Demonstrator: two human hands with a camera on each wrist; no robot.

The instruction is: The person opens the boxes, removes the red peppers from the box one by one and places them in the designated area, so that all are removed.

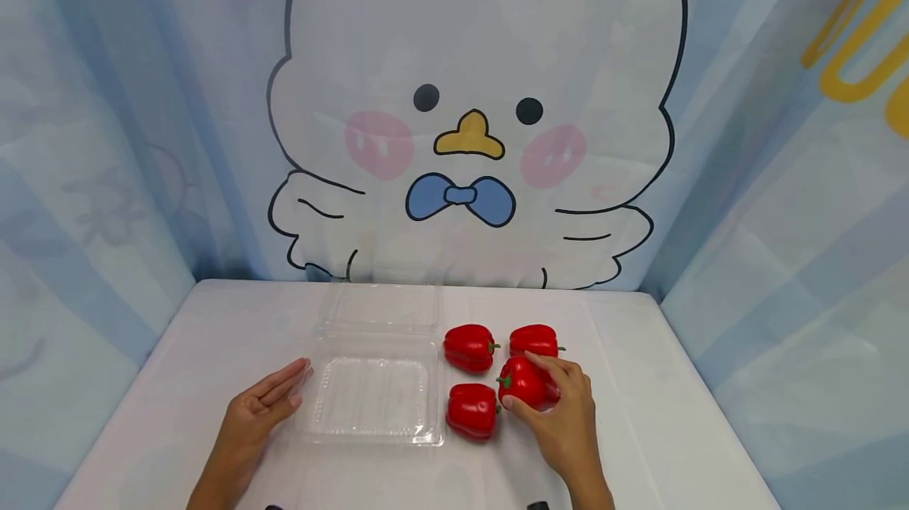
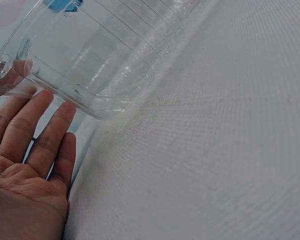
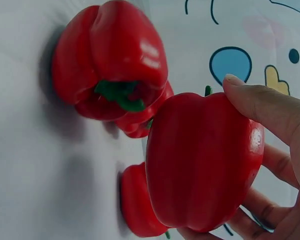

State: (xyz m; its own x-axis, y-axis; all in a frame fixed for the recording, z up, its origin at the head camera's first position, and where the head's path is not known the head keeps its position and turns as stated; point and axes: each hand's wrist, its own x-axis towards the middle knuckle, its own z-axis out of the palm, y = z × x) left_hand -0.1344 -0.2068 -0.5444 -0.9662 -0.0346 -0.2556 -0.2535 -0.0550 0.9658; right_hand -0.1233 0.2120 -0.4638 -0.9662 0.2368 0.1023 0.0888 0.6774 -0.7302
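My right hand point(image 1: 564, 407) grips a red bell pepper point(image 1: 524, 382) between thumb and fingers, its green stem pointing left. In the right wrist view this pepper point(image 3: 202, 162) is held above the table, apart from the surface. Three more red bell peppers lie on the table: one at the near left point(image 1: 472, 411), one at the far left point(image 1: 469, 348), and one at the far right point(image 1: 534, 339), partly hidden. My left hand point(image 1: 266, 399) is at the left rim of an opened clear plastic container point(image 1: 371, 399), fingers extended. Through its plastic, part of that hand point(image 2: 20, 135) shows.
The container's clear lid point(image 1: 387, 309) is folded back toward the rear of the white table point(image 1: 639, 431). A curtain point(image 1: 476, 36) printed with a cartoon bird hangs behind, with pale blue curtains at both sides. Small dark objects point(image 1: 538, 505) show at the bottom edge.
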